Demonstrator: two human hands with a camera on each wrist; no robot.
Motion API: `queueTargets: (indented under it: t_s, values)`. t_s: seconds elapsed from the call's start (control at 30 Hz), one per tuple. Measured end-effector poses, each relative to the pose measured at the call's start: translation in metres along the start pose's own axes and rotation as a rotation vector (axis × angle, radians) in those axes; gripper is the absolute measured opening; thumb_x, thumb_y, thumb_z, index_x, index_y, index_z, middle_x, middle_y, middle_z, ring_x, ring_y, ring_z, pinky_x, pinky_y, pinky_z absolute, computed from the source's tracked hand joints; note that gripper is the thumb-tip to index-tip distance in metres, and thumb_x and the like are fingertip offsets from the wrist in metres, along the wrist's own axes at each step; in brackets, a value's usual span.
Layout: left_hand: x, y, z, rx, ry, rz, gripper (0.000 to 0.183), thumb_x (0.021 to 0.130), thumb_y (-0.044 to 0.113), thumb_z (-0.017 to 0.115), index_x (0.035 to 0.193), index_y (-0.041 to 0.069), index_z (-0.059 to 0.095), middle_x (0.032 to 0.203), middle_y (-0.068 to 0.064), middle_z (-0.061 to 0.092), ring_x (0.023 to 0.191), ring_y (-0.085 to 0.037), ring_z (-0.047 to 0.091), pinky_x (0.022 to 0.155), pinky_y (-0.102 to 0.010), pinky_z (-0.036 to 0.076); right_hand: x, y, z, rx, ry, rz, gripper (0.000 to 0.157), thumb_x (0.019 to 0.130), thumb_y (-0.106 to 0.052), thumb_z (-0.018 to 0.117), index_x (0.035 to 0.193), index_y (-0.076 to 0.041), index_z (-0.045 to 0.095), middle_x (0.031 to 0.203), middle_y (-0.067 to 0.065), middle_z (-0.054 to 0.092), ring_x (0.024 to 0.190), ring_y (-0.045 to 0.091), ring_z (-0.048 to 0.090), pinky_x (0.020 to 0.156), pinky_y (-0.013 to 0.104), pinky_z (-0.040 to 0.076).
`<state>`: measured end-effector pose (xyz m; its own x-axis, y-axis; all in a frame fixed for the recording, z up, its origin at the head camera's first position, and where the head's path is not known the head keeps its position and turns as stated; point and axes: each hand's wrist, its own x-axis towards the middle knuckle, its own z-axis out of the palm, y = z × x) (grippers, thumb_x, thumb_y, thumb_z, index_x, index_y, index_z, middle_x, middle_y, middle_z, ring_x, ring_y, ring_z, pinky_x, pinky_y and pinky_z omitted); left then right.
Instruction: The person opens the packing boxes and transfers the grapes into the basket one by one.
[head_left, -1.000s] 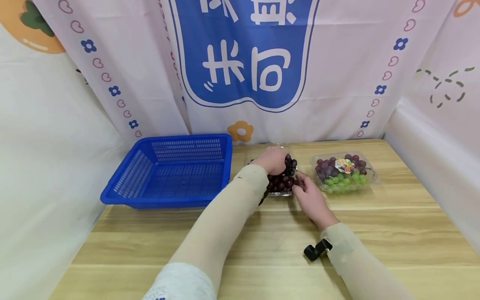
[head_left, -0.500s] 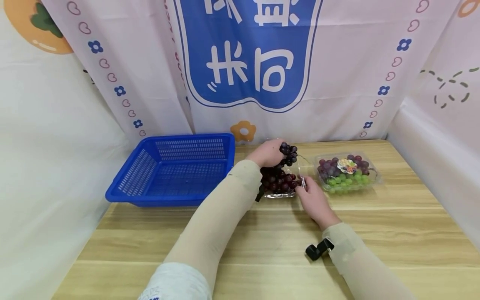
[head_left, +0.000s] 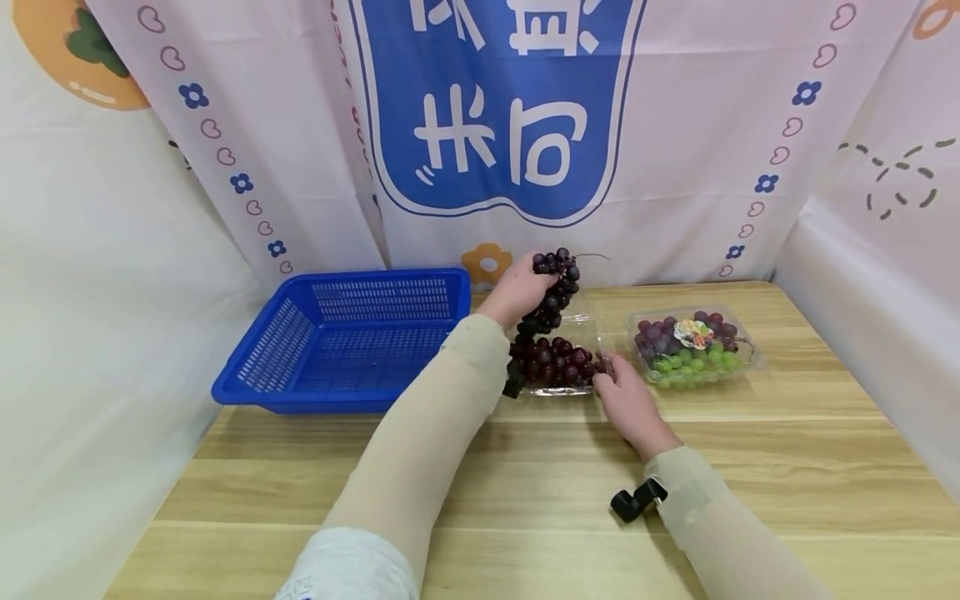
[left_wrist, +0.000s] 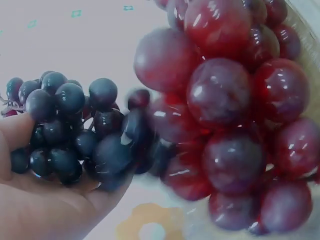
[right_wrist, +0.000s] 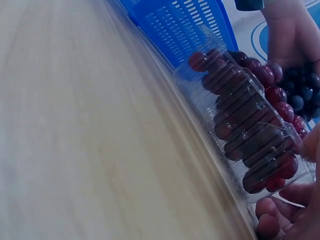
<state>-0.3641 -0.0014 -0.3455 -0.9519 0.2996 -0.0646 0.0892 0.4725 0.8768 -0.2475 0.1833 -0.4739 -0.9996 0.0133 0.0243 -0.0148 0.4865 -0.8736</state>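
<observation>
Dark grapes rise higher than half a second earlier, gripped by a person's left hand, which has moved up and slightly left while the right hand keeps its place. From the head camera, the left hand is clamped on the dark grapes, their thin stem jutting to its right and their lower end trailing down toward red grapes. Those lie in a clear box on the bench, below the left hand and just left of the right hand, whose thumb and fingers pinch the box's right side. A blue basket sits to the left of the left hand; a second box of purple and green grapes, bearing a colorful label, rests near the right hand, beyond it and to its right. Behind both hands hangs a printed cloth. From the left wrist, thumb and palm hold the dark grapes, with the red grapes close on the hand's right; whether the two touch cannot be told. From the right wrist, the box's ribbed wall extends away from the pinching hand, with the left hand and part of the basket beyond.
</observation>
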Motion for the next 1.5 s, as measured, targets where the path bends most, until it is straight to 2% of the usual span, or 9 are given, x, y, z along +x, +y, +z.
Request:
queueTargets:
  t_s: [0.17,0.37,0.6,0.8,0.93,1.07,1.13,1.33,1.5]
  values:
    - [-0.005,0.006,-0.012,-0.021,0.058,0.003,0.042,0.106,0.03,0.055,0.145,0.016,0.046,0.143,-0.005,0.053,0.132,-0.025,0.049,0.11,-0.048,0.04,-0.002,0.001,0.001,0.016,-0.016,0.002,0.058,0.104,-0.024,0.042,0.157,-0.002,0.032,0.157,0.021,0.036,0.143,0.039,0.034,0.117,0.054,0.026]
    - [-0.011,0.009,-0.028,-0.159,0.134,0.033,0.038,0.105,0.034,0.055,0.14,0.018,0.051,0.137,-0.003,0.056,0.129,-0.023,0.051,0.108,-0.047,0.042,-0.001,0.0,0.002,0.014,-0.011,0.0,0.058,0.104,-0.024,0.043,0.157,-0.003,0.033,0.157,0.02,0.036,0.142,0.04,0.036,0.116,0.055,0.028]
    - [-0.018,0.017,-0.046,-0.426,0.211,0.109,0.037,0.105,0.034,0.055,0.138,0.017,0.052,0.134,-0.004,0.058,0.122,-0.021,0.057,0.104,-0.043,0.045,-0.002,0.001,-0.001,-0.004,-0.005,0.01,0.058,0.104,-0.025,0.044,0.157,-0.004,0.034,0.157,0.021,0.036,0.141,0.041,0.037,0.115,0.057,0.028]
    - [-0.024,0.02,-0.067,-0.781,0.253,0.082,0.038,0.105,0.035,0.055,0.14,0.021,0.049,0.132,-0.007,0.058,0.117,-0.026,0.06,0.099,-0.045,0.049,-0.001,0.004,-0.002,-0.015,-0.013,0.01,0.059,0.104,-0.026,0.043,0.158,-0.005,0.031,0.16,0.02,0.033,0.143,0.043,0.033,0.116,0.059,0.025]
    - [-0.027,0.012,-0.087,-0.865,0.294,0.071,0.042,0.105,0.04,0.054,0.142,0.022,0.048,0.13,-0.008,0.06,0.112,-0.026,0.063,0.094,-0.044,0.052,0.0,0.003,-0.001,-0.007,-0.021,-0.003,0.058,0.104,-0.026,0.044,0.157,-0.004,0.033,0.159,0.02,0.034,0.143,0.042,0.033,0.116,0.058,0.025]
    - [-0.031,0.006,-0.109,-0.809,0.342,0.05,0.044,0.105,0.043,0.053,0.144,0.023,0.048,0.129,-0.009,0.061,0.104,-0.025,0.065,0.089,-0.045,0.054,0.0,0.002,0.0,0.002,-0.03,-0.009,0.059,0.104,-0.026,0.044,0.157,-0.003,0.032,0.159,0.021,0.034,0.144,0.042,0.032,0.116,0.058,0.025]
    - [-0.033,0.003,-0.12,-0.737,0.373,0.03,0.046,0.105,0.044,0.052,0.146,0.024,0.046,0.13,-0.008,0.06,0.104,-0.025,0.064,0.088,-0.046,0.054,0.0,0.002,-0.001,0.004,-0.031,-0.011,0.059,0.104,-0.026,0.044,0.157,-0.003,0.032,0.16,0.02,0.033,0.145,0.042,0.03,0.117,0.058,0.024]
    - [-0.038,-0.012,-0.147,-0.376,0.453,-0.085,0.057,0.104,0.051,0.049,0.155,0.027,0.038,0.146,-0.004,0.047,0.124,-0.021,0.052,0.104,-0.042,0.045,0.0,0.002,-0.001,0.002,-0.038,-0.004,0.059,0.104,-0.026,0.044,0.157,-0.003,0.033,0.161,0.018,0.032,0.146,0.041,0.028,0.117,0.058,0.023]
    - [-0.04,-0.028,-0.159,-0.116,0.42,-0.158,0.059,0.105,0.053,0.045,0.156,0.024,0.037,0.155,-0.005,0.04,0.138,-0.024,0.043,0.113,-0.048,0.036,-0.001,0.001,-0.001,0.003,-0.039,0.0,0.059,0.104,-0.026,0.044,0.157,-0.004,0.033,0.161,0.019,0.033,0.146,0.041,0.029,0.117,0.058,0.023]
